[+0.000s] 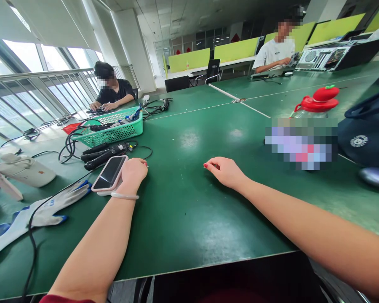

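One glossy, round-cornered phone (pixel 110 173)

On the table (pixel 177 219), the left grip (pixel 134 170) is resting against the right side of a phone (pixel 109 174); the right grip (pixel 225 170) is lying well apart from it. Left of the phone, a glove (pixel 57 206) is lying under a cable (pixel 31 229), with a container (pixel 34 170) sitting behind it. Behind the phone, handled tools (pixel 105 155) are lying before a basket (pixel 123 134), which is holding cords (pixel 102 126). Beyond the basket, one person (pixel 120 92) is sitting. At right, a jar (pixel 318 105) is standing left of a bag (pixel 369 122). Farther back, another person (pixel 276 52) is sitting left of a computer case (pixel 322 58).
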The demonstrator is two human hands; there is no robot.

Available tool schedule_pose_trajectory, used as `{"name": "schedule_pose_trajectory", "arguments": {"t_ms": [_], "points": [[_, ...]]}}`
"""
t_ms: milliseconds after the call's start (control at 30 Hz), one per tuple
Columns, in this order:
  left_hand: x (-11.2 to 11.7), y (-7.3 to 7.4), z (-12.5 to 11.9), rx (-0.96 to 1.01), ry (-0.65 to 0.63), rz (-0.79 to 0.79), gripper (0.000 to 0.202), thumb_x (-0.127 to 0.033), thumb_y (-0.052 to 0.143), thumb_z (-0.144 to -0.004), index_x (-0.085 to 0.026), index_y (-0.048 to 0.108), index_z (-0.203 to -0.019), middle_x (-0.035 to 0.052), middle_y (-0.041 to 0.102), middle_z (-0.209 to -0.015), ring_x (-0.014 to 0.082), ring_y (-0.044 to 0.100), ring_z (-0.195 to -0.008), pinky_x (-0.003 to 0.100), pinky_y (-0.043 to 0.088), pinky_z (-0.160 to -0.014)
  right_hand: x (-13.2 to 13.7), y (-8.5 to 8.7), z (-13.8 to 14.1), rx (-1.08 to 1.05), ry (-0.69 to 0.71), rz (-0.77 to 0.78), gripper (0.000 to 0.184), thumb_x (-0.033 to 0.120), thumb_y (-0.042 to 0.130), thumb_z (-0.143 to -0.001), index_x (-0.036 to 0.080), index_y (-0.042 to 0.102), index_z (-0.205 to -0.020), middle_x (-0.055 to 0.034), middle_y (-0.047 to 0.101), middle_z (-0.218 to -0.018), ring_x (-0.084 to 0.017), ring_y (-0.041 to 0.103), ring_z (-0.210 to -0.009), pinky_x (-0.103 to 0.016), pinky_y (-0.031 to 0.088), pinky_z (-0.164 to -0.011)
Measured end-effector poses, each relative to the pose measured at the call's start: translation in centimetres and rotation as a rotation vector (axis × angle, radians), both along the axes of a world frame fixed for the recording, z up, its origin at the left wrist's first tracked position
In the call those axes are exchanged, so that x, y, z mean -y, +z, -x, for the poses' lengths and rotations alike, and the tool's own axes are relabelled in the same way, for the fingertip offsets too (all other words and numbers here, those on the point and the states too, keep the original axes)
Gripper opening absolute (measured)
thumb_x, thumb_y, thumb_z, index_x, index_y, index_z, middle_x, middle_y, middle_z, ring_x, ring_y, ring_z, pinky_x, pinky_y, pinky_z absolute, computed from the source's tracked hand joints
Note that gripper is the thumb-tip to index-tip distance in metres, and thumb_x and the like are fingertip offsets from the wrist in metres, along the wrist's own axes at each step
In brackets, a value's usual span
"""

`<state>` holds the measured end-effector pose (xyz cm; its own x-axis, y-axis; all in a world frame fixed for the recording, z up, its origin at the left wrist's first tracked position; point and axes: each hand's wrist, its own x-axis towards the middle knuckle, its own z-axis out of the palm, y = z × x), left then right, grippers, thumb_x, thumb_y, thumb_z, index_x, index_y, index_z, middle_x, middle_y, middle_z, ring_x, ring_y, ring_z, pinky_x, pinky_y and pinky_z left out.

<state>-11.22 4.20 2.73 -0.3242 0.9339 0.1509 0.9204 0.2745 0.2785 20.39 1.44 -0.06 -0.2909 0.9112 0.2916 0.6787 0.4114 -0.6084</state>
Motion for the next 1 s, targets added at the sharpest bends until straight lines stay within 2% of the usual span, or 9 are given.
{"name": "schedule_pose_trajectory", "arguments": {"t_ms": [133,233,400,467,567,700,800,933,1000], "points": [[-0.5,-1.0,0.6,0.15,-0.014,-0.042,0.031,-0.027,0.052,-0.076,-0.018,0.073,-0.096,0.009,0.07,-0.078,0.0249,0.062,-0.074,0.036,0.046,-0.075,-0.1,-0.1,0.1,0.008,0.01,0.011,0.039,0.046,0.041,-0.09,0.02,0.065,-0.074,-0.0014,0.061,-0.071,-0.015,0.052,-0.065,-0.027,0.039,-0.061],[-0.8,-1.9,-0.2,0.282,-0.084,-0.062,0.033,-0.029,0.051,-0.077,-0.016,0.071,-0.1,0.0061,0.068,-0.075,0.0189,0.057,-0.064,0.031,0.043,-0.065,-0.3,-0.3,0.2,0.015,0.054,0.024,0.038,0.044,0.042,-0.091,0.019,0.066,-0.074,-0.0025,0.064,-0.075,-0.015,0.054,-0.067,-0.027,0.04,-0.063],[0.3,-3.1,-5.4,0.492,-0.343,-0.075,0.032,-0.034,0.053,-0.08,-0.019,0.07,-0.102,0.0027,0.068,-0.079,0.0134,0.056,-0.068,0.024,0.041,-0.062,-0.6,-0.7,0.5,0.068,0.134,0.067,0.019,0.035,0.061,-0.081,0.02,0.071,-0.087,-0.0025,0.066,-0.08,-0.014,0.057,-0.07,-0.026,0.043,-0.066],[1.2,-3.1,-7.7,0.575,-0.452,-0.059,0.032,-0.037,0.054,-0.081,-0.021,0.07,-0.104,0.0023,0.069,-0.082,0.0127,0.058,-0.071,0.023,0.043,-0.064,-0.6,-0.8,0.6,0.109,0.162,0.062,0.022,0.034,0.067,-0.077,0.02,0.071,-0.093,-0.0031,0.066,-0.084,-0.015,0.059,-0.072,-0.027,0.045,-0.068],[2.3,-2.7,-9.6,0.878,-0.647,-0.101,0.03,-0.036,0.058,-0.081,-0.017,0.069,-0.102,0.0074,0.07,-0.097,0.0158,0.062,-0.086,0.026,0.046,-0.076,-0.5,-0.7,0.7,0.156,0.202,0.032,0.025,0.031,0.068,-0.078,0.018,0.071,-0.099,-0.0051,0.067,-0.091,-0.016,0.06,-0.079,-0.028,0.046,-0.074],[2.1,-2.6,-9.0,0.923,-0.562,-0.207,0.025,-0.032,0.059,-0.082,-0.016,0.068,-0.099,0.0086,0.07,-0.098,0.017,0.062,-0.094,0.031,0.043,-0.089,-0.4,-0.5,0.7,0.183,0.204,0.031,0.022,0.027,0.06,-0.085,0.017,0.071,-0.101,-0.0064,0.068,-0.094,-0.018,0.062,-0.085,-0.03,0.047,-0.08],[1.6,-3.0,-8.6,1.005,-0.489,-0.155,0.026,-0.032,0.062,-0.08,-0.015,0.068,-0.098,0.0085,0.07,-0.095,0.0169,0.061,-0.093,0.033,0.043,-0.09,-0.4,-0.5,0.8,0.174,0.2,0.028,0.021,0.026,0.056,-0.087,0.018,0.072,-0.098,-0.0058,0.069,-0.094,-0.018,0.062,-0.087,-0.03,0.047,-0.082],[2.5,-3.0,-9.9,1.159,-0.633,-0.002,0.029,-0.034,0.066,-0.077,-0.016,0.068,-0.099,0.0074,0.07,-0.095,0.0157,0.062,-0.09,0.031,0.044,-0.086,-0.5,-0.8,0.9,0.18,0.194,0.009,0.02,0.027,0.057,-0.087,0.018,0.072,-0.098,-0.0055,0.068,-0.09,-0.018,0.062,-0.085,-0.032,0.048,-0.081],[3.1,-2.5,-10.6,1.16,-0.709,-0.008,0.029,-0.036,0.067,-0.077,-0.016,0.068,-0.097,0.0069,0.07,-0.094,0.0153,0.062,-0.088,0.03,0.045,-0.082,-0.5,-0.9,1.0,0.189,0.194,-0.022,0.021,0.028,0.059,-0.086,0.019,0.071,-0.099,-0.0061,0.068,-0.091,-0.019,0.062,-0.085,-0.033,0.049,-0.082]]}}
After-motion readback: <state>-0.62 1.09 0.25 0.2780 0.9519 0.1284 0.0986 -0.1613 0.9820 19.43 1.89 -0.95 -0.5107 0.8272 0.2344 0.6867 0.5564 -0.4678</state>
